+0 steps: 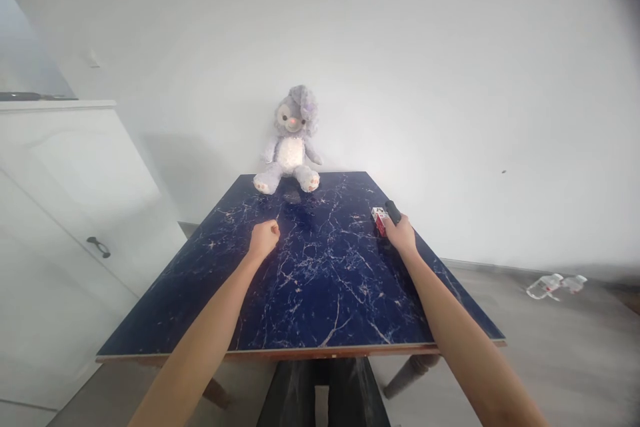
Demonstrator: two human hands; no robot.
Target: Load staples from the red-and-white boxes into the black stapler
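Observation:
My left hand point(265, 238) rests as a closed fist on the left-middle of the dark blue marbled table point(320, 293), with nothing showing in it. Near the table's right edge, my right hand point(401, 235) is closed around a small black object point(393, 211) whose far end sticks out past the fingers; its kind is unclear. Just left of that hand is a small red and white box point(379, 219), partly covered by the thumb. Whether the hand also grips the box, I cannot tell.
A lilac plush toy point(291, 153) sits at the table's far edge against the white wall point(450, 80). To the left stands a white cabinet point(60, 213) with a dark handle point(99, 247). Clear plastic bottles point(550, 285) lie on the grey floor at right.

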